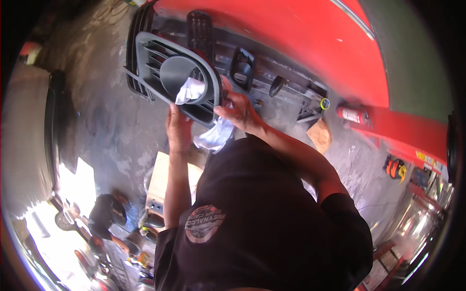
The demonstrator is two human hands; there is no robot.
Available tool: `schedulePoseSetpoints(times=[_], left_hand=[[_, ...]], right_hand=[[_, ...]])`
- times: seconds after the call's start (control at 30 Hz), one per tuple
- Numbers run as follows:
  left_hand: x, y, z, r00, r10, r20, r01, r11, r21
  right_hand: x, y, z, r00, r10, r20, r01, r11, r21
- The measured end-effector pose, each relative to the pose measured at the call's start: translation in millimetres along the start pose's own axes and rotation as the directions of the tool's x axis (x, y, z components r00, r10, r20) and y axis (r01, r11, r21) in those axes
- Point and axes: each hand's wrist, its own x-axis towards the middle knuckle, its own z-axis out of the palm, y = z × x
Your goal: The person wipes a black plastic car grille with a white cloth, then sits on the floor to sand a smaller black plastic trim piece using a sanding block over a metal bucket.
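Both my hands hold up a dark grey plastic fog light bezel [170, 72] with a round opening and slatted vents. My left hand [178, 131] is closed at its lower edge, thumb upward; its other fingers are partly hidden. My right hand [239, 114] grips the right end, with the thumb on the near side and the fingers curled behind. A white cloth [190, 91] shows in the round opening. More white cloth [216, 136] hangs below the bezel, between my hands; whether it is the same piece is hidden.
Behind the bezel, black plastic parts [242, 68] lie along a dark metal frame. A red fire extinguisher [352, 115] stands right, near a yellow-green tape roll [324, 103] and a tan flat piece [319, 136]. A tan box [158, 177] is below my left forearm; a vehicle [29, 131] stands left.
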Motion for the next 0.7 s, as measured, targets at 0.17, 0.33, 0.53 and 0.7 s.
schedulePoseSetpoints(times=[0.17,0.33,0.53,0.7], left_hand=[[23,-39,23,0.991,0.102,0.087,-0.116,0.978,0.176],[39,-48,38,0.995,0.103,0.010,-0.098,0.909,0.405],[29,-77,81,0.954,0.213,0.213,-0.288,0.440,0.850],[-5,-119,145,0.986,0.059,0.157,-0.161,0.605,0.780]], right_hand=[[-23,27,-23,0.981,0.190,0.046,-0.189,0.981,-0.036],[-67,75,-92,0.976,-0.092,-0.197,0.063,0.987,-0.147],[-18,-12,-103,0.786,-0.516,-0.339,0.266,0.778,-0.569],[37,37,-116,0.732,-0.677,-0.080,0.345,0.469,-0.813]])
